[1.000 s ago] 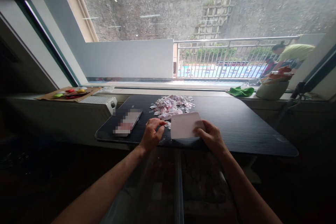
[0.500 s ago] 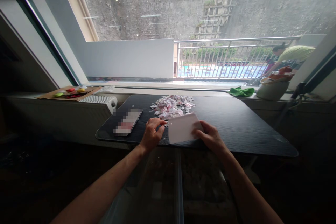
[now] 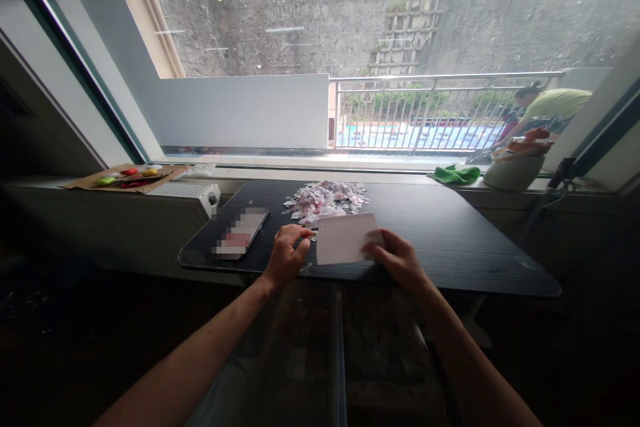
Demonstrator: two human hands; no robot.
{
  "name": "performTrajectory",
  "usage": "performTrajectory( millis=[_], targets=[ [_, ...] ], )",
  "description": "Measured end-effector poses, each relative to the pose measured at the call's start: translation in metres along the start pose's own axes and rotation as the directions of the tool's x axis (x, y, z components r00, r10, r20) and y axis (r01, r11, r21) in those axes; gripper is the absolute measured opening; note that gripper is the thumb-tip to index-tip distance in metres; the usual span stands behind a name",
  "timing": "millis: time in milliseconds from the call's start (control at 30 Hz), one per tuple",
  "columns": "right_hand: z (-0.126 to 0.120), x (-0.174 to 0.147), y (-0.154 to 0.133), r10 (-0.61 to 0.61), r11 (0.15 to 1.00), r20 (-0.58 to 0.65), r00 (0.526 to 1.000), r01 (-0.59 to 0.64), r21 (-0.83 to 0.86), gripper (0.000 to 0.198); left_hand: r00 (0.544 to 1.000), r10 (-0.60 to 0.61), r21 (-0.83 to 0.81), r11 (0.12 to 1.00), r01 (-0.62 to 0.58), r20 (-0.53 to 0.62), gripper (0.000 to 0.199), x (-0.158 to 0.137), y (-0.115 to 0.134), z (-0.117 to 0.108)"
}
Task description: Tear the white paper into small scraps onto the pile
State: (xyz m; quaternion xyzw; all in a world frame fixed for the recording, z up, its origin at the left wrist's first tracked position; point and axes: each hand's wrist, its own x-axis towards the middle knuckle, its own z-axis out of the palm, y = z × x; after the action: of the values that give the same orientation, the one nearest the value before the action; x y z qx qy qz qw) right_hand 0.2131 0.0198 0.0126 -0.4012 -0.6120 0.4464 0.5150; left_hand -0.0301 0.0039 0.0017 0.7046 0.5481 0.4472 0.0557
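Observation:
My right hand (image 3: 397, 257) grips a thin white card (image 3: 345, 240) by its right edge, thumb in front. The card has rounded corners and a small dark spot near its upper left corner. It is tilted above the near part of the dark table (image 3: 450, 233). To its left, my left hand (image 3: 286, 255) has bent fingers, with the thumb apart from the index finger. A small paper scrap (image 3: 314, 236) lies by its fingertips; I cannot tell whether they touch it. Behind the card sits a heap of pinkish-white paper scraps (image 3: 325, 200).
A phone-like slab (image 3: 243, 233), partly pixelated, lies on the table's left. Along the sill are a cardboard sheet (image 3: 85, 178) with colourful items, a green cloth (image 3: 456, 175) and a whitish pot (image 3: 515, 172). Beyond the window, a person (image 3: 555, 103) bends over near a railing.
The card has tilted, its lower edge rising a little and its face looking shorter. My left hand has barely moved. The whole view has shifted slightly.

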Motion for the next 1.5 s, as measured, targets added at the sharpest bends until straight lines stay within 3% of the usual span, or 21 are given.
performTrajectory(
  millis=[133, 233, 300, 367, 600, 767, 900, 967, 1167, 1367, 1500],
  targets=[
    [-0.01, 0.002, 0.006, 0.001, 0.992, -0.338, 0.941, -0.044, -0.12, 0.025, 0.995, 0.074, 0.099, 0.992, -0.081, 0.068, 0.028, -0.004, 0.006, 0.0],
    [-0.016, 0.002, 0.009, 0.004, 0.989, -0.411, 0.911, -0.064, -0.133, 0.027, 0.94, 0.229, 0.221, 0.932, -0.287, 0.254, 0.033, -0.008, 0.011, 0.001],
    [-0.018, 0.002, 0.01, 0.02, 0.994, -0.411, 0.911, -0.062, -0.089, 0.029, 0.887, 0.297, 0.264, 0.878, -0.399, 0.353, 0.036, -0.01, 0.013, 0.003],
    [-0.017, 0.001, 0.009, 0.033, 0.994, -0.401, 0.915, -0.07, -0.079, 0.03, 0.866, 0.302, 0.299, 0.85, -0.433, 0.398, 0.038, -0.01, 0.013, 0.004],
    [-0.013, 0.0, 0.007, 0.016, 0.99, -0.45, 0.893, -0.077, -0.116, 0.027, 0.844, 0.256, 0.319, 0.842, -0.435, 0.472, 0.041, -0.008, 0.013, 0.003],
    [-0.012, -0.001, 0.004, -0.002, 0.982, -0.367, 0.93, -0.067, -0.177, 0.027, 0.85, 0.233, 0.304, 0.862, -0.406, 0.472, 0.042, -0.007, 0.015, 0.001],
    [-0.012, -0.003, 0.003, 0.013, 0.983, -0.464, 0.886, -0.096, -0.156, 0.023, 0.828, 0.231, 0.266, 0.873, -0.408, 0.511, 0.041, -0.006, 0.014, 0.001],
    [-0.012, -0.003, 0.003, 0.009, 0.987, -0.46, 0.888, -0.082, -0.138, 0.024, 0.817, 0.248, 0.233, 0.88, -0.415, 0.52, 0.043, -0.006, 0.013, 0.0],
    [-0.019, 0.002, 0.005, 0.043, 0.972, -0.305, 0.951, -0.111, -0.209, 0.026, 0.889, 0.189, 0.192, 0.937, -0.29, 0.418, 0.047, -0.006, 0.012, -0.002],
    [-0.044, 0.003, 0.003, 0.178, 0.958, -0.282, 0.943, -0.232, -0.17, 0.028, 0.906, 0.189, 0.167, 0.949, -0.268, 0.379, 0.044, -0.007, 0.009, 0.0],
    [-0.043, 0.013, -0.002, 0.158, 0.98, -0.172, 0.972, -0.176, -0.09, 0.036, 0.913, 0.196, 0.164, 0.949, -0.269, 0.358, 0.044, -0.007, 0.008, 0.0]
  ],
)
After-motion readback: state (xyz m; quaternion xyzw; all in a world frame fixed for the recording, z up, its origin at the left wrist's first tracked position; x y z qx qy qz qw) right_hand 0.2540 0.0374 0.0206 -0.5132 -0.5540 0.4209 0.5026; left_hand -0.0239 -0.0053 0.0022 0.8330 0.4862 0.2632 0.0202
